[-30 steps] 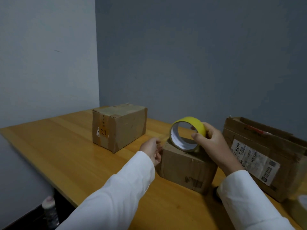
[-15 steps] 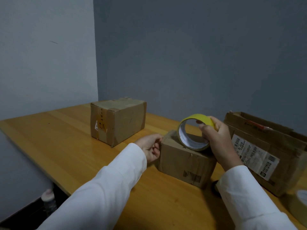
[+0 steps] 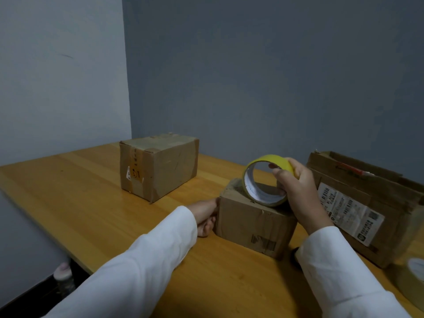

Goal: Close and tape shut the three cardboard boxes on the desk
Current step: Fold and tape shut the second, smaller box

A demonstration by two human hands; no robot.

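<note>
Here, in the head view, three cardboard boxes stand on the wooden bench (image 3: 80,203). The far box (image 3: 158,166) sits toward the back left corner near the walls, its flaps down and strips of tape across its top. The small box (image 3: 254,223) stands in the middle, close to the person, and the large box (image 3: 367,203) with a white shipping label lies to the right of it, its top flaps partly raised.

The right hand (image 3: 298,187) holds a yellow tape roll (image 3: 266,180) standing on edge on top of the small box. Its fingers (image 3: 278,174) curl into the roll's hollow core while the thumb lies over the yellow outer band, so the roll is pinched between them. The lower rim of the roll touches the top of the small box near its right rear edge.

The left hand (image 3: 206,216) rests against the left side wall of the small box, low down near the bench surface. Its fingers are mostly hidden behind the box corner, so whether they are curled or flat against the cardboard cannot be told.

A second tape roll (image 3: 413,278), pale in colour, lies at the right edge of the bench, partly cut off by the frame. Both arms wear white sleeves (image 3: 146,267).
</note>
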